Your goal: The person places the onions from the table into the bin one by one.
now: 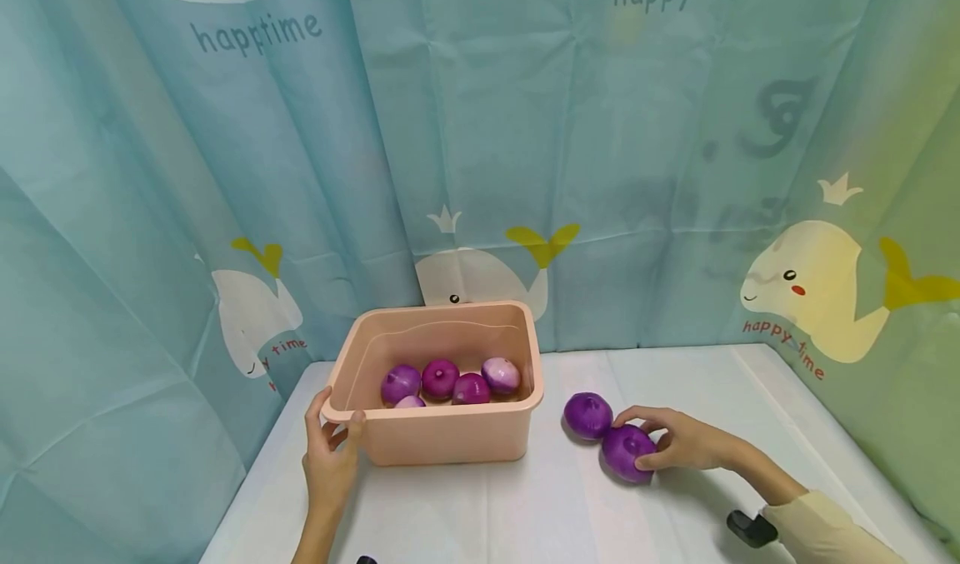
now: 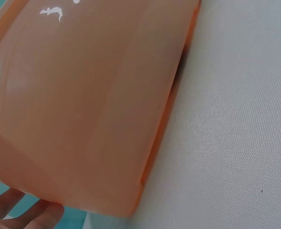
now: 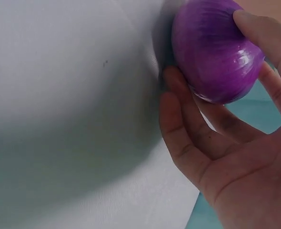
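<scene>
A pink plastic bin [image 1: 450, 437] stands on the table, with several purple onions [image 1: 440, 378] inside, some of them paler. My left hand [image 1: 330, 464] grips the bin's front left corner, thumb and fingers at the rim; in the left wrist view its fingertips [image 2: 45, 214] lie at the edge of the bin wall [image 2: 83, 105]. To the right of the bin, my right hand [image 1: 686, 439] holds a purple onion [image 1: 627, 454] between thumb and fingers. The right wrist view shows that onion [image 3: 216, 52] with the thumb on its top. Another purple onion [image 1: 588, 416] sits right beside it.
A white cloth covers the table [image 1: 555, 514]. Blue-green curtains [image 1: 637, 131] with whale prints rise behind the bin and along both sides. A black object [image 1: 752, 529] shows by the right sleeve [image 1: 825, 531].
</scene>
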Motion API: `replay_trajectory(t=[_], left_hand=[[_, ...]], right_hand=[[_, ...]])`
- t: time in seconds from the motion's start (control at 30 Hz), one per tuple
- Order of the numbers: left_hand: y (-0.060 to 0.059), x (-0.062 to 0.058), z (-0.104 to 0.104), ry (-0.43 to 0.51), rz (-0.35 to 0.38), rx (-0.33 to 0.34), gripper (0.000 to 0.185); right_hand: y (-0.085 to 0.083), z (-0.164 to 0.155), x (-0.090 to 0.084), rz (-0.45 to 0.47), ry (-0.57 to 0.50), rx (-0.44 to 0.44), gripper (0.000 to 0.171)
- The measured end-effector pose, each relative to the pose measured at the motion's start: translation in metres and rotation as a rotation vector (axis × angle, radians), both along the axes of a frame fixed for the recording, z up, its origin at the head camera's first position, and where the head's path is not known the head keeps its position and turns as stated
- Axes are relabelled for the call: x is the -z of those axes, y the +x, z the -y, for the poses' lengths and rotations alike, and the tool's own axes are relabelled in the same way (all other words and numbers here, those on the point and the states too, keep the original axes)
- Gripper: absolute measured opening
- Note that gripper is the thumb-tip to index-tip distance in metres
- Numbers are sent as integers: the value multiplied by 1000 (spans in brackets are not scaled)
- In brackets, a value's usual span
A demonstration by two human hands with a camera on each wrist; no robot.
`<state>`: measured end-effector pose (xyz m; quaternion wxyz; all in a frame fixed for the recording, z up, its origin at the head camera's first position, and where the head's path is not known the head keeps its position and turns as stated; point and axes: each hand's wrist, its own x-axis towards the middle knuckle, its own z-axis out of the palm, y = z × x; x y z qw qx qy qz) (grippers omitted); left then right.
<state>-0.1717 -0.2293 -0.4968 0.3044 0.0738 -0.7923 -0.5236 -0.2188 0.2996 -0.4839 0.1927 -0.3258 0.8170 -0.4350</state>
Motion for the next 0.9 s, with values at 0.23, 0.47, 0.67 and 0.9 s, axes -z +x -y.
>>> replay_trajectory(t=[0.23,0.47,0.67,0.9], left_hand=[[0,0,-1,4,2,1,64],[0,-1,-1,5,19,-5,64],[1,-2,-2,-3,19,-10,64],[1,-2,-2,-1,16,-13,63]], right_hand=[[-6,-5,-18,-48,16,25,49],[-17,-10,-49,-183,47,83,51],[-27,-14,-79,-256,49,136,54],[-42,-16,-103,-356,28,191,55]])
